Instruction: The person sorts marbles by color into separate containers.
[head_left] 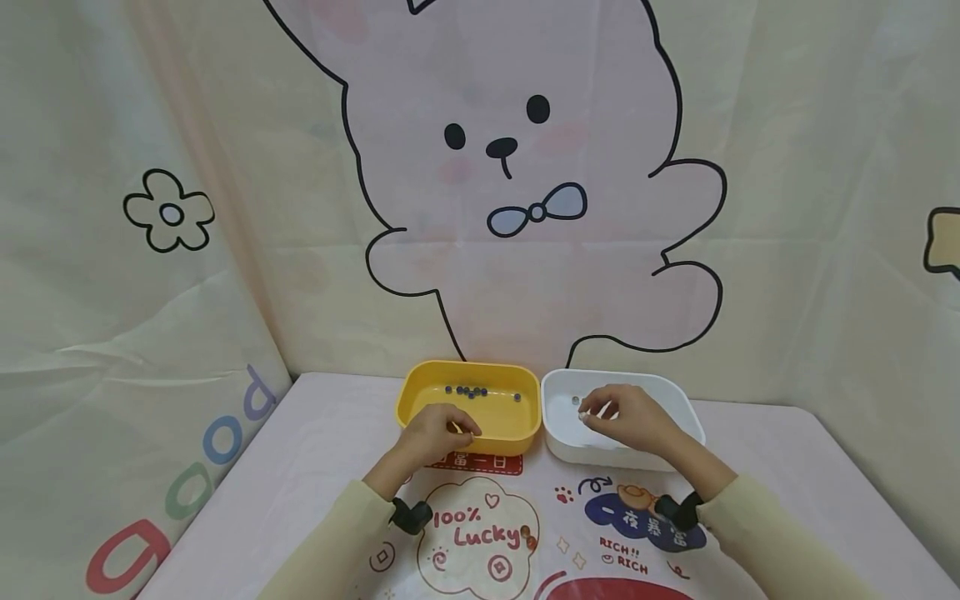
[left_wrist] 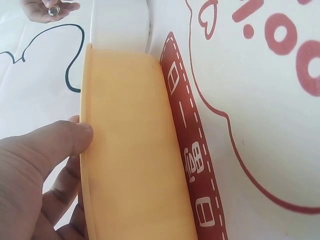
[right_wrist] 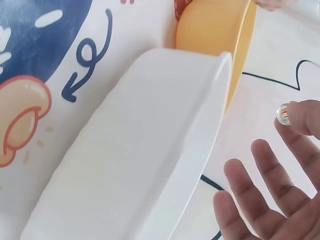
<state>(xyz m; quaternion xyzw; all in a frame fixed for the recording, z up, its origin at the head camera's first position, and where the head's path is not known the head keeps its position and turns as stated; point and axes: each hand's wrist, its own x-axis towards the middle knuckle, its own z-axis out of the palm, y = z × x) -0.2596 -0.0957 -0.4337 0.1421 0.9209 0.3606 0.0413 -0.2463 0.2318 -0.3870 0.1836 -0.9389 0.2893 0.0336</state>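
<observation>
My left hand point(head_left: 438, 432) is at the near rim of the yellow bin point(head_left: 528, 421). In the left wrist view the thumb point(left_wrist: 75, 137) lies over the outer side of the rim, with the other fingers behind it, so the hand grips the rim. Over the white bin point(head_left: 622, 457), my right hand point(head_left: 630, 417) pinches a small clear marble point(right_wrist: 283, 114) between thumb and forefinger; its remaining fingers are spread. Several dark blue marbles point(head_left: 471, 392) lie inside the yellow bin. A pale marble point(head_left: 575, 400) lies on the white bin's floor.
Both bins stand side by side on a printed tablecloth point(head_left: 480, 533), at the table's back edge. Behind them hangs a curtain point(head_left: 510, 283) with a cartoon animal. Each wrist wears a black strap point(head_left: 411, 516).
</observation>
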